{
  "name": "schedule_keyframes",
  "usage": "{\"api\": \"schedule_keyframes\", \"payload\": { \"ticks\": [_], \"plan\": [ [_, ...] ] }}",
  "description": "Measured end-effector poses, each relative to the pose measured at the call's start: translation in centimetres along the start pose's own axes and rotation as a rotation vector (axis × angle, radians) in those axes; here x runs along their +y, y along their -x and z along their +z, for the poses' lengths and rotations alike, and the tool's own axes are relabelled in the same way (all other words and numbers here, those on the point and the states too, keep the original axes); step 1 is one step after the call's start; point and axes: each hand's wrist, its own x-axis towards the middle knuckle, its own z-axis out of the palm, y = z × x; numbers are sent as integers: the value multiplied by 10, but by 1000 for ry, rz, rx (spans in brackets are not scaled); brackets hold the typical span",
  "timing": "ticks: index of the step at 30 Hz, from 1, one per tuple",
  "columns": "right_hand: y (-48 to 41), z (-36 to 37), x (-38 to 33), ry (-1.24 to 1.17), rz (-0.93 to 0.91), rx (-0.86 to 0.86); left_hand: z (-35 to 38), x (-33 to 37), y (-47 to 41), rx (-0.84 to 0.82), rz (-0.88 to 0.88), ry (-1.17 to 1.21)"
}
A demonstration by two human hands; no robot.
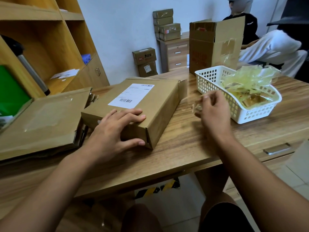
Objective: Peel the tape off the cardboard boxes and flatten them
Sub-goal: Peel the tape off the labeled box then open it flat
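A flat brown cardboard box with a white shipping label lies in the middle of the wooden table. My left hand rests on its near corner, fingers spread over the top and thumb against the front side. To the right of the box, my right hand is raised above the table and pinches a strip of clear tape, which is blurred. A flattened stack of cardboard lies at the left.
A white plastic basket holding crumpled used tape stands at the right. Behind it is a tall opened carton. Wooden shelves stand at the left, more boxes by the far wall, and a seated person at the back right.
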Motion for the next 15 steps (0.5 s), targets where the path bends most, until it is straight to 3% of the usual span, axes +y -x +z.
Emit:
{"api": "schedule_keyframes", "payload": {
  "ticks": [2,8,15],
  "plan": [
    [-8,-5,-4,-2,-11,31,-2,-3,2,5,-15,7],
    [10,-4,-10,103,-210,-227,0,3,1,8,-26,42],
    [12,-34,-40,203,-419,-266,0,5,2,33,-41,97]
  ]
}}
